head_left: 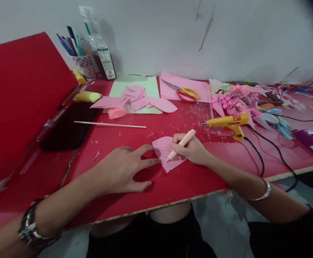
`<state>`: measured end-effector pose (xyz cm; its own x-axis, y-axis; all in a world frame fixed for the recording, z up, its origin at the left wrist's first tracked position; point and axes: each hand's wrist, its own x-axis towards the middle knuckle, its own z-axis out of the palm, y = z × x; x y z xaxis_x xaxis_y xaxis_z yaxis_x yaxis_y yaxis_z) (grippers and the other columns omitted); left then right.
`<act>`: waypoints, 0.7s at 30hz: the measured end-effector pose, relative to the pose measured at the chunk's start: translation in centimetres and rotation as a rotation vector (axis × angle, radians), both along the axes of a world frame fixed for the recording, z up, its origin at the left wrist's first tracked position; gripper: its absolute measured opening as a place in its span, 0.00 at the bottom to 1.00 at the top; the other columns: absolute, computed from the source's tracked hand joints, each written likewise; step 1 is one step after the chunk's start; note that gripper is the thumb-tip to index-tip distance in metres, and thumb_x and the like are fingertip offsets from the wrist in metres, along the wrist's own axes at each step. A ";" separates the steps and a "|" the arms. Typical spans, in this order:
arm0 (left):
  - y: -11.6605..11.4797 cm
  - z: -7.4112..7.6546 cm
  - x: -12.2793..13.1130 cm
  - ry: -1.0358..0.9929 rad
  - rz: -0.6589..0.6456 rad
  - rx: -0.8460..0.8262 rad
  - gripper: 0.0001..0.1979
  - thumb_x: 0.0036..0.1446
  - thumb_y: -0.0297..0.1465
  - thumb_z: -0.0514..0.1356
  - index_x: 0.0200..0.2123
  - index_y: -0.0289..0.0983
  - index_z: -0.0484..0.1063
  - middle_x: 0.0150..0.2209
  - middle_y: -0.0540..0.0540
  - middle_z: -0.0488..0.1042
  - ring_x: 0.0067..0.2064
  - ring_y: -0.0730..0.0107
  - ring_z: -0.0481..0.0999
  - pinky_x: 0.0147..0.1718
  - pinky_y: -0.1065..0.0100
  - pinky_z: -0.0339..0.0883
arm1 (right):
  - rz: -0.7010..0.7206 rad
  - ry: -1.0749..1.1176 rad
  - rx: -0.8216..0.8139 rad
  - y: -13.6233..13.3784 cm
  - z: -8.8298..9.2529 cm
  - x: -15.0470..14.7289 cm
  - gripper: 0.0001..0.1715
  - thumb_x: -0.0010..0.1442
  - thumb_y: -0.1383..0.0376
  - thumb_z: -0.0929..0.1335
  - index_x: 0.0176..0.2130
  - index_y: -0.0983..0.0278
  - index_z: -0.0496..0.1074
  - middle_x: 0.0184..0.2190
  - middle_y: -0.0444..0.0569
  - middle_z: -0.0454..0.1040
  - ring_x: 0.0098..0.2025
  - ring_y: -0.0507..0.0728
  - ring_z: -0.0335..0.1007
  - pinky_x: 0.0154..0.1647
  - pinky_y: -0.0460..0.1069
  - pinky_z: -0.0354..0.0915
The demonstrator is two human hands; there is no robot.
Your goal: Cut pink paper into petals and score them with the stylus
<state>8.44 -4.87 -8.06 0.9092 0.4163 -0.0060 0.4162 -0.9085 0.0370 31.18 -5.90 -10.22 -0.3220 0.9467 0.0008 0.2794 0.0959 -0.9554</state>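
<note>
A small pink paper piece [164, 147] with drawn lines lies on the red table [188, 182]. My left hand [124, 168] rests flat beside it, fingers spread, fingertips holding down its left edge. My right hand [192, 148] grips a pale pink pen [180, 145], its tip touching the paper.
A yellow glue gun [227, 123] with a black cord lies to the right. Scissors [185, 93] sit on pink paper behind; pink scraps [137, 98] on a green sheet, a thin wooden stick [110, 124], a pen cup [83, 64], a bottle [99, 50] and pink cone crafts [234, 98] stand farther back.
</note>
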 end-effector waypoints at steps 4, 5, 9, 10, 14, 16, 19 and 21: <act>0.0 0.0 0.0 -0.009 0.014 -0.008 0.22 0.52 0.43 0.52 0.51 0.47 0.63 0.51 0.44 0.63 0.30 0.69 0.71 0.29 0.65 0.64 | -0.011 -0.009 0.007 0.6 0.0 -0.1 0.11 0.53 0.66 0.63 0.21 0.64 0.59 0.12 0.37 0.61 0.15 0.45 0.56 0.14 0.41 0.52; 0.0 0.0 0.0 -0.011 0.013 -0.012 0.22 0.52 0.43 0.52 0.51 0.47 0.63 0.51 0.44 0.63 0.30 0.69 0.71 0.29 0.65 0.64 | -0.014 -0.014 0.016 0.8 0.0 -0.1 0.11 0.53 0.66 0.63 0.21 0.64 0.59 0.13 0.37 0.62 0.15 0.45 0.56 0.14 0.41 0.53; 0.0 -0.1 0.0 -0.014 0.010 -0.020 0.23 0.52 0.43 0.52 0.52 0.47 0.63 0.52 0.44 0.62 0.30 0.69 0.71 0.29 0.65 0.64 | -0.022 -0.024 0.061 1.6 -0.1 -0.3 0.12 0.54 0.65 0.63 0.21 0.64 0.59 0.13 0.38 0.63 0.14 0.45 0.57 0.14 0.40 0.53; 0.0 -0.1 0.0 -0.012 0.012 -0.019 0.23 0.52 0.43 0.52 0.52 0.47 0.62 0.52 0.44 0.62 0.31 0.68 0.71 0.29 0.65 0.64 | -0.025 -0.025 0.069 1.8 -0.2 -0.4 0.12 0.54 0.65 0.63 0.21 0.64 0.59 0.13 0.38 0.62 0.14 0.45 0.57 0.14 0.40 0.53; 0.0 0.0 0.0 0.000 0.013 -0.023 0.23 0.52 0.43 0.52 0.52 0.47 0.62 0.52 0.44 0.61 0.33 0.67 0.71 0.29 0.65 0.65 | -0.045 -0.011 0.098 2.6 -0.4 -0.6 0.12 0.55 0.64 0.63 0.22 0.64 0.59 0.13 0.38 0.63 0.14 0.45 0.57 0.13 0.40 0.53; 0.0 0.0 0.0 0.008 0.008 -0.030 0.22 0.52 0.42 0.52 0.52 0.47 0.62 0.52 0.44 0.62 0.33 0.67 0.71 0.29 0.65 0.65 | -0.055 0.008 0.109 3.0 -0.6 -0.7 0.12 0.55 0.64 0.63 0.22 0.64 0.59 0.14 0.38 0.63 0.14 0.45 0.57 0.13 0.40 0.53; 0.0 0.0 0.1 0.016 0.001 -0.023 0.23 0.53 0.42 0.52 0.52 0.46 0.62 0.52 0.44 0.62 0.32 0.67 0.71 0.29 0.65 0.65 | -0.076 0.015 0.139 3.4 -0.8 -0.9 0.12 0.55 0.63 0.64 0.23 0.65 0.60 0.15 0.39 0.63 0.15 0.45 0.58 0.14 0.41 0.54; 0.1 0.0 0.1 0.016 -0.007 -0.017 0.23 0.53 0.42 0.52 0.52 0.46 0.61 0.52 0.43 0.61 0.32 0.68 0.70 0.29 0.65 0.64 | -0.086 0.017 0.160 3.5 -0.8 -0.9 0.12 0.56 0.62 0.64 0.23 0.65 0.61 0.15 0.39 0.64 0.16 0.45 0.58 0.15 0.41 0.55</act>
